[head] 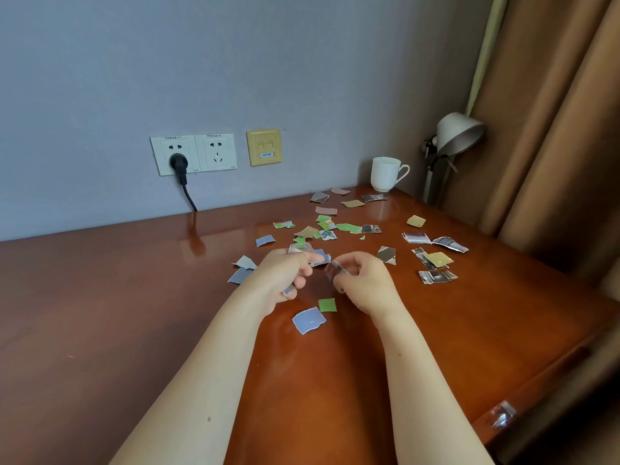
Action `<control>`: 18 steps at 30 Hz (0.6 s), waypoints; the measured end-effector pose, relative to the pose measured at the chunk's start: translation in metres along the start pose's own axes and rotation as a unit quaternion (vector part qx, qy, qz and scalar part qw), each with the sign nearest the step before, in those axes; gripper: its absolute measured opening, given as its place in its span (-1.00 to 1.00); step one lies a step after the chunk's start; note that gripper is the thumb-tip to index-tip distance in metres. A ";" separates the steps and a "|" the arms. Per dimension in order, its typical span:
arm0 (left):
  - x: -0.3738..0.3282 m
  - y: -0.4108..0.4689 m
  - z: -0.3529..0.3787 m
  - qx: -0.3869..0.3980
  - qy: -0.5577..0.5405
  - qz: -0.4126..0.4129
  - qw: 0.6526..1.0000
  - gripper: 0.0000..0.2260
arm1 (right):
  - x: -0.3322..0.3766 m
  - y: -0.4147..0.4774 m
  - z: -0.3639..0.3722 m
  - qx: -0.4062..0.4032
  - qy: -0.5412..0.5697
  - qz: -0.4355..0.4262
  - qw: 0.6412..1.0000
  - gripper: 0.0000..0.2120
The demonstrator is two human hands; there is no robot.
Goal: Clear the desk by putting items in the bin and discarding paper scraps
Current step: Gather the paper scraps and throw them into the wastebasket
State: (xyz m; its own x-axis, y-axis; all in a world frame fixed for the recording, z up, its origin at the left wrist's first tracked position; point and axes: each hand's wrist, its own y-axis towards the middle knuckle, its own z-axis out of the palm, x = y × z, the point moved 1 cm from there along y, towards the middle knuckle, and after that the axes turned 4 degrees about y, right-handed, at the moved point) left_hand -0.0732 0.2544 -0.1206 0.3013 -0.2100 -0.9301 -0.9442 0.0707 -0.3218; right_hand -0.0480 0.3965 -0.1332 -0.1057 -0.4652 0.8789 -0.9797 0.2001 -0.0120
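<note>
A hotel room or home study corner, it seems: a glossy reddish-brown wooden desk [134,297] stands against a plain blue-grey wall [235,62] bearing 2 white wall sockets [193,155], 1 with a black plug [177,161], and a yellowed data-port plate [264,147]. A white ceramic mug [385,174], a silver metal desk lamp [459,132] and heavy brown curtains [553,129] occupy the corner.

Bare desk [100,297] left; paper scraps [327,226], mug [385,174] crowd right.

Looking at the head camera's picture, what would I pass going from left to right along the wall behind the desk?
black plug → empty white socket → yellow wall plate → white mug → desk lamp → brown curtain
</note>
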 end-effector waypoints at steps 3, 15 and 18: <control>0.005 -0.002 0.000 0.038 -0.043 -0.049 0.997 -0.82 | 0.006 -0.002 0.000 -0.012 0.168 0.067 0.983 -0.75; -0.003 -0.019 0.001 0.037 0.173 -0.003 0.984 -0.78 | -0.002 -0.004 0.003 0.081 -0.072 0.006 0.994 -0.84; -0.006 -0.021 0.001 0.048 0.277 0.008 0.960 -0.84 | -0.003 -0.003 0.006 0.104 -0.149 0.010 0.983 -0.85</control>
State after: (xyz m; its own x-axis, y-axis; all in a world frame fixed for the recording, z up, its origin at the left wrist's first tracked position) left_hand -0.0549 0.2550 -0.1083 0.1450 -0.6931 -0.7061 -0.9235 0.1614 -0.3481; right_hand -0.0456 0.3924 -0.1389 -0.1402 -0.7016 0.6986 -0.9873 0.0460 -0.1520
